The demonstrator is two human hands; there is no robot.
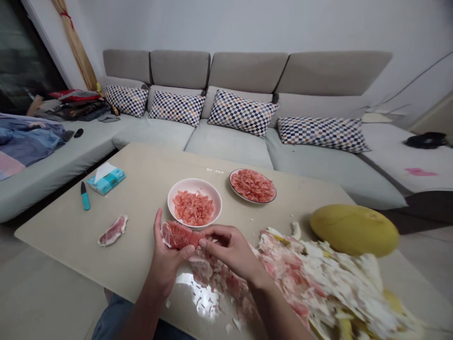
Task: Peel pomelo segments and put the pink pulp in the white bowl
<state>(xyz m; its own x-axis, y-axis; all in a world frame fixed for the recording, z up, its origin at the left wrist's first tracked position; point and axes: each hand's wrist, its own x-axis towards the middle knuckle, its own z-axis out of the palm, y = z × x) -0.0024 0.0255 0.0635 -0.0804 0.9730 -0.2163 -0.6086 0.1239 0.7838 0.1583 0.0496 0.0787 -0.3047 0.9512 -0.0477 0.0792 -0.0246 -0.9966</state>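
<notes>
A red pomelo segment [180,235], its flesh partly bared, is held above the table near the bowl. My left hand [168,259] cradles it with the thumb along its near side. At the segment's right end, the fingertips of my right hand [231,248] pinch the flesh. Just behind them stands a white bowl [171,215] with loose pieces of red pomelo flesh [194,208]. Torn membrane scraps and seeds [208,300] lie on the table below my hands. Another segment [113,231], still in its pale skin, rests apart on the left.
Farther back is a dark-rimmed plate [231,185] of red flesh. A heap of peel and pith [329,278] covers the table's right side, beside a whole yellow pomelo [354,229]. A turquoise-handled knife [85,196] and tissue pack [106,178] lie left. A sofa [226,141] stands behind.
</notes>
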